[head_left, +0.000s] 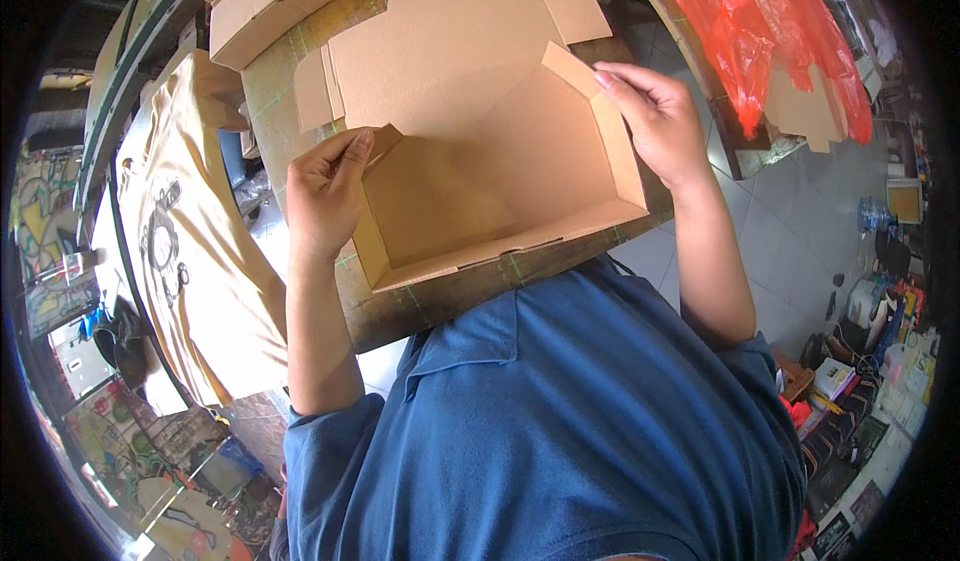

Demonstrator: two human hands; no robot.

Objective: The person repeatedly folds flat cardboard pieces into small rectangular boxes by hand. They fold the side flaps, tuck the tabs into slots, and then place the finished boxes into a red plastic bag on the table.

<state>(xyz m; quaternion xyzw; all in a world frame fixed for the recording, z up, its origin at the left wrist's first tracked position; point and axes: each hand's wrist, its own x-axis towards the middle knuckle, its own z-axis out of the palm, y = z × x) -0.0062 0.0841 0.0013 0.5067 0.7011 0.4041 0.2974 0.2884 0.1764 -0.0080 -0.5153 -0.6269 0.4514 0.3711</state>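
A brown cardboard box lies partly folded on the table in front of me. Its near wall and both side walls stand up, while the lid panel with its side flaps spreads flat toward the far side. My left hand pinches the far end of the left wall, where a small flap turns inward. At the far end of the right wall, my right hand holds the wall and its angled flap between thumb and fingers. The inside of the box holds nothing.
Under the box is a worn greenish table with grid marks. More folded cardboard stands at the far left. A light tan T-shirt is spread on the left. Red plastic bags lie at the far right, above a tiled floor.
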